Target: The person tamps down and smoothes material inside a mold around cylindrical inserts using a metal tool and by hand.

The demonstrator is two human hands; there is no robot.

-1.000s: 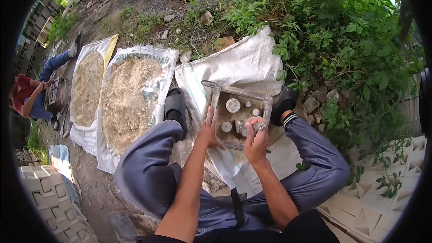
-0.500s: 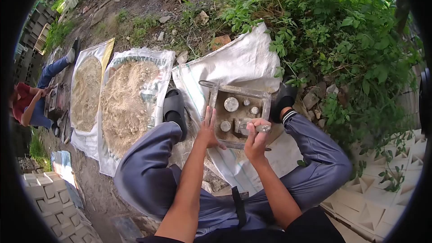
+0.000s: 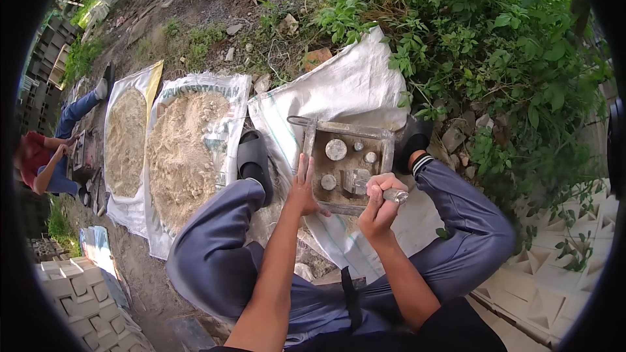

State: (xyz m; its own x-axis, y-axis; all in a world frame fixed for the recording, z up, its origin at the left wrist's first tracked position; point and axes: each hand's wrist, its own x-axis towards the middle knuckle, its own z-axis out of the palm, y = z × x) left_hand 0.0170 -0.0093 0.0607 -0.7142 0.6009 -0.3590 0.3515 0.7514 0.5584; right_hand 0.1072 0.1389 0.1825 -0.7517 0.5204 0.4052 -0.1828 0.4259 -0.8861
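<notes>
A rectangular mould frame (image 3: 385,163) lies between my feet, with sandy material and several round pegs, such as a large pale peg (image 3: 336,150), inside. My left hand (image 3: 303,189) rests along the frame's left side with its fingers stretched out. In my right hand (image 3: 379,210), the fingers wrap round the thick handle of a hand tool (image 3: 396,196). Its wide, flat-looking head is down inside the mould at the lower right, beside a smaller round peg (image 3: 328,182). The tool's exact kind is unclear.
A white woven sack (image 3: 355,85) lies under the mould. Left of my foot, two sacks bear a sand heap (image 3: 186,150) and a flatter sand pile (image 3: 126,137). A person in red (image 3: 39,163) sits far left. Patterned pale blocks (image 3: 548,306) stand lower right; plants (image 3: 476,45) grow behind.
My right hand has moved slightly right and down, and the tool's handle now leans further right. My left hand stays in place on the frame.
</notes>
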